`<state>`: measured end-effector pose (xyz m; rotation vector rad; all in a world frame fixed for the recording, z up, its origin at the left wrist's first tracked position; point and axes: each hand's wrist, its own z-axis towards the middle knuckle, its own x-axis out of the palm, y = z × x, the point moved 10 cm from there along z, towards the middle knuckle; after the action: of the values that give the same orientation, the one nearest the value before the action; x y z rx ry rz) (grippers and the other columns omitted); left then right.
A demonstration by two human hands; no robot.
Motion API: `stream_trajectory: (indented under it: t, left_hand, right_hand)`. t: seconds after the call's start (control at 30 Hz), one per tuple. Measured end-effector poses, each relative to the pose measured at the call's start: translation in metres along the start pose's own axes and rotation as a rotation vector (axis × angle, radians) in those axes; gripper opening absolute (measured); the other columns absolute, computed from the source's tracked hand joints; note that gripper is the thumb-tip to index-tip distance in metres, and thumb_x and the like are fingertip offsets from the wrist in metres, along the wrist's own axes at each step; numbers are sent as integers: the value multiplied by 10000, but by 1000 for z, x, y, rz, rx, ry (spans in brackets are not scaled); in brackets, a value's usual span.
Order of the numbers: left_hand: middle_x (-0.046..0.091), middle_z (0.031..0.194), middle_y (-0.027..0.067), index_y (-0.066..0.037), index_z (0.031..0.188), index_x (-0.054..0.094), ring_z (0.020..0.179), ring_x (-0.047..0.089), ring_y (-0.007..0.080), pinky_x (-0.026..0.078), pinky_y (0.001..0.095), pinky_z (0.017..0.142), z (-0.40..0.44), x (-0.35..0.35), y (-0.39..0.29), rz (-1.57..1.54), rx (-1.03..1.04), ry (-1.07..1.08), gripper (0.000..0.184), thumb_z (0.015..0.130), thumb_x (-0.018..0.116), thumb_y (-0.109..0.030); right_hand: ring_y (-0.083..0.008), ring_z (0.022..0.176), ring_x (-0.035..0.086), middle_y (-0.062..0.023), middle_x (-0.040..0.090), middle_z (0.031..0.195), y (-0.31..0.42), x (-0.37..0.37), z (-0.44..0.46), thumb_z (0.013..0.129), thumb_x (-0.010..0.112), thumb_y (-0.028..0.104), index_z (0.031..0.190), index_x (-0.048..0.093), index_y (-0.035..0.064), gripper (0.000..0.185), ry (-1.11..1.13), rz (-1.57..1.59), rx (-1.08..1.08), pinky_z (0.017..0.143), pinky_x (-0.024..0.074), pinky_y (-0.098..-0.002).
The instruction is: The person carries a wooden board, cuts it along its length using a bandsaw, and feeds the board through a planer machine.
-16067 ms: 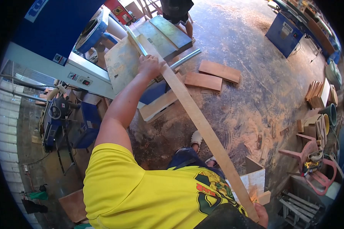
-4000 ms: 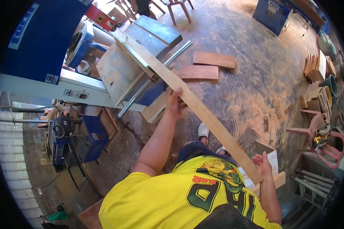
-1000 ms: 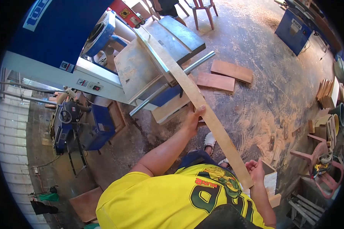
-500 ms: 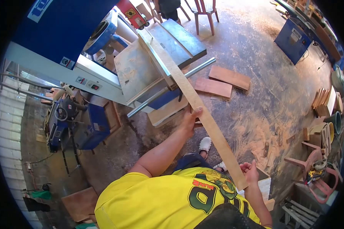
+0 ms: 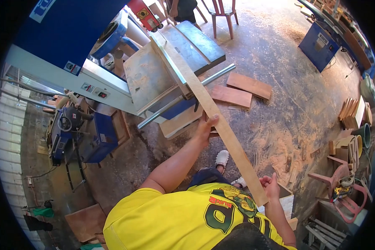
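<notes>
A long, narrow wooden board slants from the bandsaw table down toward my yellow shirt. Its far part lies along the metal fence, close to the red blade guard. My left hand is closed on the board around mid-length, thumb on top and the other fingers hidden beneath. Beside the board's near end is my right hand, palm up, fingers loosely bent and thumb apart, with nothing seen in it. Whether its wrist touches the board, I cannot tell.
Two reddish planks lie on the sawdust-strewn floor right of the bandsaw. Another person is partly visible behind the table. A blue machine stands far right, a red plastic chair nearer. More machinery stands left.
The board and both my hands keep nearly the same place, with only a slight shift of the view. The other person's arm shows more behind the table.
</notes>
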<state>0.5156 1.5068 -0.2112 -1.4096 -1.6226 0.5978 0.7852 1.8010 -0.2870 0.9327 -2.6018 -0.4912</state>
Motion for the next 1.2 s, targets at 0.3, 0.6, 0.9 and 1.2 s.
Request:
stream_trajectory:
  t: [0.3,0.6,0.9,1.2]
  left_hand:
    - [468,1231,114,-255,1453,114,1018,590,272,534,468,807,5,-2,-8,14,12,18,879,780,637,-473]
    - [479,1230,127,-253,1459,94,1008,606,282,534,466,819,9,-4,-16,-5,19,24,875,795,630,-447]
    - [505,1202,126,-229,1453,110,998,616,286,557,461,771,16,-12,-18,-14,19,33,878,790,642,-448]
    - [514,1234,135,-152,1428,207,1063,588,285,492,477,883,18,-13,-30,20,8,1,852,766,623,-490]
  right_hand:
    - [-212,718,600,-101,623,762,-1,4,13,937,450,530,852,572,55,498,38,-32,-34,704,509,-331]
    - [-206,705,597,-101,630,756,1,15,14,943,433,531,854,579,52,508,51,-50,-25,696,499,-321]
    - [-217,713,604,-106,627,749,-2,20,24,946,432,524,848,583,49,508,92,-39,-32,713,501,-327]
    - [-217,725,604,-108,623,753,4,34,20,941,444,531,844,581,39,519,54,-34,-31,725,506,-334]
